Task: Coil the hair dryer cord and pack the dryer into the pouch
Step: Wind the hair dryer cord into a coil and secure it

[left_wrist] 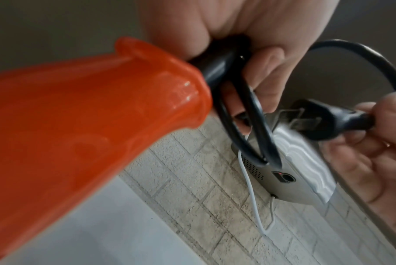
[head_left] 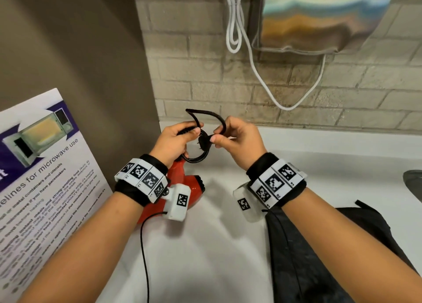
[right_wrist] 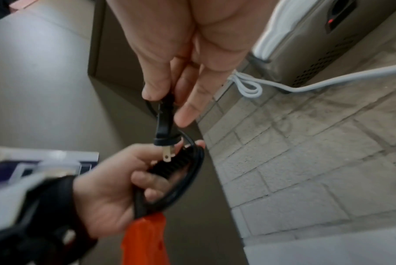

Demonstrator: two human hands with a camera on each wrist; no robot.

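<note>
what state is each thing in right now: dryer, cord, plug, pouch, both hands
hair dryer: out of the pouch, held up by its handle end
cord: partly coiled, loops gathered in the left hand
plug: unplugged, prongs bare, pinched by the right hand
pouch: lying on the white counter, dryer not in it

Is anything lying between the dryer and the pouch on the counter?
Nothing visible does. The dryer hangs from the left hand, which grips its cord; the right hand pinches the plug. The pouch lies right of it, under the right forearm, with bare counter between them.
</note>
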